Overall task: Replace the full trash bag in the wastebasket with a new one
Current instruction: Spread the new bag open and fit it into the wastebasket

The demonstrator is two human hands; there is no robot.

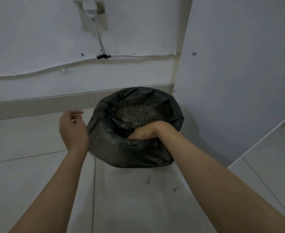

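Wastebasket (138, 111) and black bag (130, 153) stood on the floor (37, 182) in the corner, against the far wall (37, 39) and beside the white panel on the right. The bag was draped over the rim and hung down the outside, while the mesh of the basket showed through the open middle, so the lining looked nearly seated. The right hand (145, 132) reached over the near rim with its fingers curled around a fold of the plastic, pressing it inward. The left hand (72, 126) hovered just left of the basket, fingers loosely apart and holding nothing. To finish well, the free hand should probably steady the left rim while the other pushed the bag down evenly, without tearing it.
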